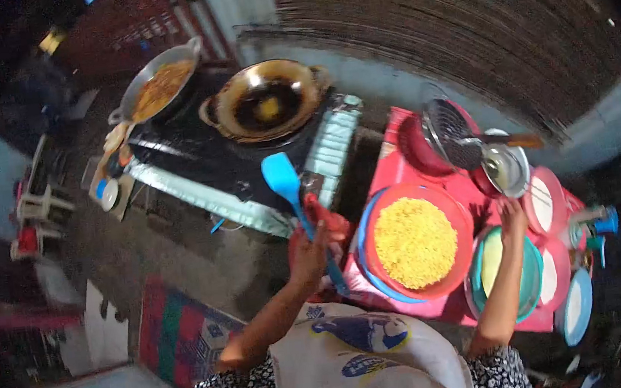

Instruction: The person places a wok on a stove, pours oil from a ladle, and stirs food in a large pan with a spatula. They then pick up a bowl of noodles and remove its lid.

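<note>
My left hand [310, 255] is closed around the handle of a blue spatula [280, 176], whose flat head points up toward the stove. Something red lies beside that hand. My right hand [511, 216] reaches over the red table, just below a metal bowl [506, 168] and above a green bowl [532, 281] with yellowish contents. Its fingers are blurred, so their pose is unclear. Between my hands stands a red basin [463, 228] full of yellow grains [414, 242]. On the stove, a brown wok [293, 126] holds dark liquid with a yellow lump.
A second pan [128, 88] with orange-brown food sits at the stove's [179, 150] left. A strainer [452, 132] with a wooden handle lies across a red pot [422, 149]. White-filled plates [540, 205] and a light blue plate [577, 307] line the right of the table [394, 130].
</note>
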`<state>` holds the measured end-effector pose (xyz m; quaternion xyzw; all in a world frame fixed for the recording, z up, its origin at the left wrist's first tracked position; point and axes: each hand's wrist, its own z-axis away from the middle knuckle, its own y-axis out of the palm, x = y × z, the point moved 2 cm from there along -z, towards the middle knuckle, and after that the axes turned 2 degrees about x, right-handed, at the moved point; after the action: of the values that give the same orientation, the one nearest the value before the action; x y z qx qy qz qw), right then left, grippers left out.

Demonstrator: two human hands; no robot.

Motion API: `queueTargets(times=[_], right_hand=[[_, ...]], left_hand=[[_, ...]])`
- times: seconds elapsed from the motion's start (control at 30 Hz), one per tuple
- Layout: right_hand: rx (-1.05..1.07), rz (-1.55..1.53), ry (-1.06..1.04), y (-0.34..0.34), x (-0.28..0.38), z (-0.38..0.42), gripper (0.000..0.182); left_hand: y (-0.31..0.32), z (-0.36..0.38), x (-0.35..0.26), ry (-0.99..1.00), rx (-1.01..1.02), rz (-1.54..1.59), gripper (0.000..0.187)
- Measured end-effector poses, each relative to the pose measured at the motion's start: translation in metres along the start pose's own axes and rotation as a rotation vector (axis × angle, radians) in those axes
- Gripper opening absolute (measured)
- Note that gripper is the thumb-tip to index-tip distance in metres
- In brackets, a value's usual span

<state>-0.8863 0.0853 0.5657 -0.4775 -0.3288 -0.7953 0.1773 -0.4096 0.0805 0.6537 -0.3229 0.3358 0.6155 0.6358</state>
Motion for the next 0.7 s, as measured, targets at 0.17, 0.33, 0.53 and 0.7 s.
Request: queueTargets(times=[0.17, 0.33, 0.53, 0.7], right_hand=[[0.271, 0.381, -0.357, 0.131, 0.007, 0.171, 0.016], [1.206, 0.694, 0.026, 0.238, -0.088, 0.273, 0.029], [1.352, 0.71, -0.123, 0.337, -0.177, 0.35, 0.023], [1.072, 0.727, -0.112, 0.415, -0.234, 0.385, 0.019]], left_hand=[[-0.013, -0.006, 0.015, 0.044, 0.024, 0.242, 0.036], [-0.045, -0.019, 0.032, 0.338, -0.12, 0.182, 0.032], [-0.137, -0.021, 0.026, 0.304, 0.032, 0.29, 0.042], [-0.26, -0.035, 0.025, 0.295, 0.048, 0.264, 0.057]])
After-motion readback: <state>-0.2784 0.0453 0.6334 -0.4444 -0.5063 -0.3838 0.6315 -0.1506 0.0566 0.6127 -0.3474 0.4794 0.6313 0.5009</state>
